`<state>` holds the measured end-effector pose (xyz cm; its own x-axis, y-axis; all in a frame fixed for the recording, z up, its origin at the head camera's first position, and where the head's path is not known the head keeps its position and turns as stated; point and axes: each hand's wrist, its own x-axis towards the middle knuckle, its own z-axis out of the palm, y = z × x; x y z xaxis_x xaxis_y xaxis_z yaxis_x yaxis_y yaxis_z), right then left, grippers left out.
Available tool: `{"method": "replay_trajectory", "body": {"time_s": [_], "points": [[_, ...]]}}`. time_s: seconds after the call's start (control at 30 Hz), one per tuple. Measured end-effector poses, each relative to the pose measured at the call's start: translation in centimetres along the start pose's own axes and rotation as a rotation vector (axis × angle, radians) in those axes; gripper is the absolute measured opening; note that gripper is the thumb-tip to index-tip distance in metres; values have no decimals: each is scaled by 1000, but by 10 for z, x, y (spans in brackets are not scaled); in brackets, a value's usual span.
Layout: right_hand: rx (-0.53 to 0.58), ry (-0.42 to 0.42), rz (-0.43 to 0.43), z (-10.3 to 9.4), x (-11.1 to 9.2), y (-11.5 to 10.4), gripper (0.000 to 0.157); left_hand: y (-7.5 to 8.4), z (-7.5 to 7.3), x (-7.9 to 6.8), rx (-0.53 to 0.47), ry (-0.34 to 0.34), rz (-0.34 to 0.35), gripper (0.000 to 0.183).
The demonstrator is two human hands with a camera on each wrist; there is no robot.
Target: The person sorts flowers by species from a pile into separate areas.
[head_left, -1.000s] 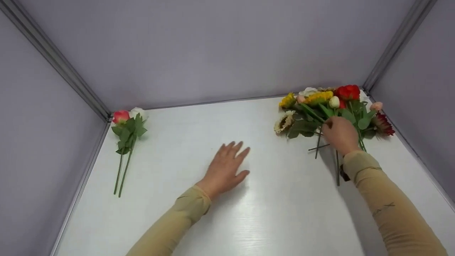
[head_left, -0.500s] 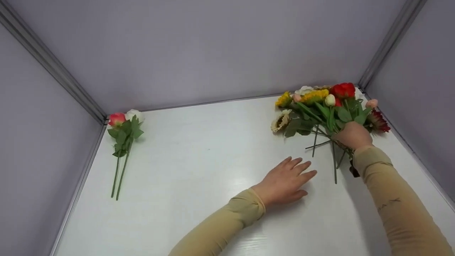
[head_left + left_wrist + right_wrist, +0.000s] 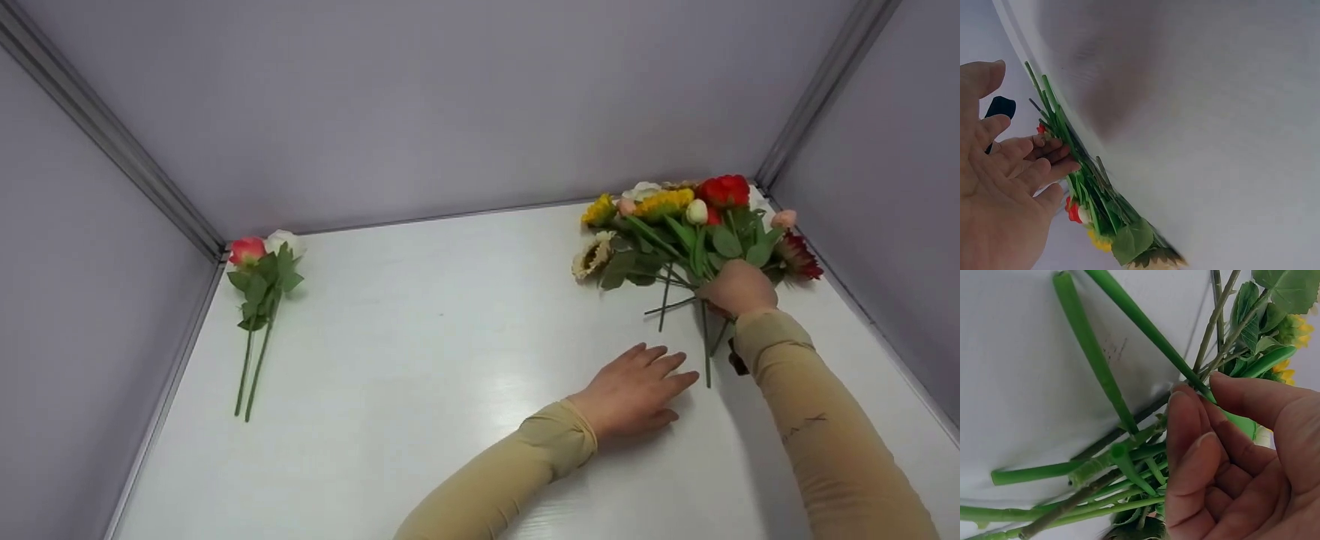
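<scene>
At the right of the table, a pile of artificial flowers (image 3: 667, 240) fans out in red, yellow, white and pink. My right hand (image 3: 739, 287) is at the crossing stems; in the right wrist view, its thumb and forefinger pinch a green flower stem (image 3: 1145, 329). Other stems (image 3: 1095, 354) cross loosely beside the fingers. The palm hides part of the bunch in the head view. My left hand (image 3: 637, 394) holds nothing, palm down over the table with fingers spread, just left of the stem ends. In the left wrist view, the left hand (image 3: 999, 185) overlaps the right one.
Two flowers, a pink rose (image 3: 247, 251) and a white one (image 3: 283, 241), lie side by side at the far left of the white table (image 3: 420, 345). Grey panels (image 3: 480, 105) wall the table at the back and both sides.
My left hand has moved right across the table toward the stems. My right hand has shifted slightly right and lower along the bunch. The camera view has tilted a little.
</scene>
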<state>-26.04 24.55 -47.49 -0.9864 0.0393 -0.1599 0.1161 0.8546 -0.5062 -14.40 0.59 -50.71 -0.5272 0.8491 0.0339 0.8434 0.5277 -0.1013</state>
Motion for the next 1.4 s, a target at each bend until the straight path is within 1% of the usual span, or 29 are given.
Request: {"method": "replay_trajectory", "body": {"time_s": [0.13, 0.23, 0.37, 0.47, 0.53, 0.6, 0.7, 0.77, 0.83, 0.9, 0.97, 1.1, 1.17, 1.27, 1.4], "points": [[34, -2, 7, 2, 1, 2, 21, -2, 1, -1, 9, 16, -1, 60], [58, 3, 11, 2, 2, 3, 21, -6, 2, -3, -6, 19, -19, 59], [103, 26, -7, -3, 2, 1, 24, -15, 1, -7, -56, 16, -70, 58], [145, 31, -35, -9, 0, -7, 32, -24, 0, -10, -131, 21, -133, 55], [184, 23, -54, -11, -3, -15, 35, -32, -1, -14, -231, 28, -196, 53], [235, 4, -78, -11, -5, -26, 36, -40, -3, -20, -376, 42, -277, 50], [360, -32, -106, -5, -9, -49, 38, -51, -5, -32, -671, 87, -425, 47], [442, -54, -118, 3, -12, -67, 42, -57, -6, -39, -893, 142, -524, 45], [523, -69, -145, 12, -16, -85, 43, -61, -8, -46, -1104, 214, -606, 44], [582, -78, -172, 22, -20, -104, 43, -65, -10, -52, -1275, 289, -654, 43], [636, -82, -205, 31, -24, -122, 42, -67, -13, -60, -1409, 358, -673, 41], [725, -91, -266, 45, -32, -150, 35, -74, -17, -77, -1579, 454, -693, 35], [769, -110, -286, 48, -37, -161, 33, -77, -18, -85, -1629, 485, -709, 31], [810, -129, -306, 54, -40, -170, 34, -82, -16, -93, -1677, 523, -722, 25], [845, -147, -306, 64, -40, -175, 34, -85, -12, -99, -1687, 559, -737, 24]]}}
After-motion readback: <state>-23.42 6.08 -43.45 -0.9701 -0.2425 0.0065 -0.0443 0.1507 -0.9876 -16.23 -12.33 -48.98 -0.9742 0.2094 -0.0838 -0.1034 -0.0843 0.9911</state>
